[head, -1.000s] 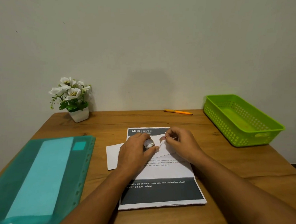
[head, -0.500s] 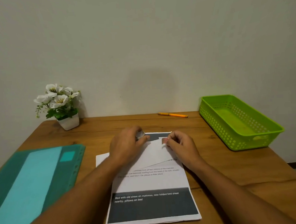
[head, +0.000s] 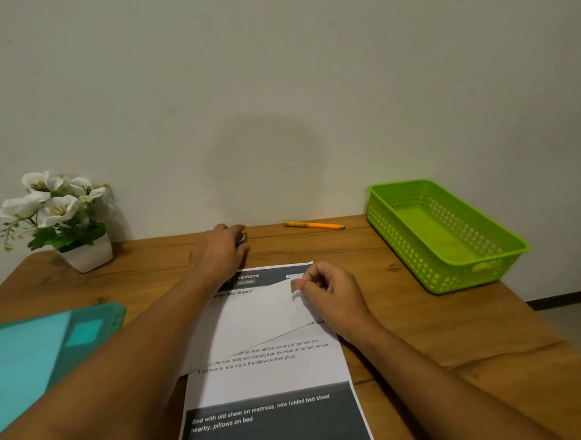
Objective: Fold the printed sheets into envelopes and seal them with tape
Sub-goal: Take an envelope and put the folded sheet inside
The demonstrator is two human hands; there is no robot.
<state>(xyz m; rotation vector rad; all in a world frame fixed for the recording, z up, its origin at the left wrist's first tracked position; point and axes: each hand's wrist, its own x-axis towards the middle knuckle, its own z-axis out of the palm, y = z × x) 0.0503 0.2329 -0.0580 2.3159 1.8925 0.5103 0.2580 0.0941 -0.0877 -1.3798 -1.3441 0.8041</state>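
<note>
as i watch through the head camera, two hands work at one wooden table. left hand lies near the far edge by the wall, fingers curled round one small tape roll, mostly hidden. right hand rests on the paper, thumb and forefinger pinching one short strip of tape at the top right corner of one folded white sheet. that sheet lies slanted across one printed sheet, whose lower edge runs out of view. one orange pen lies along the far edge. one green basket sits by the right edge, one teal folder runs out of view at left, and one flower pot stands in the far left corner. bare wood shows between sheets and basket, and between sheets and pen.
</note>
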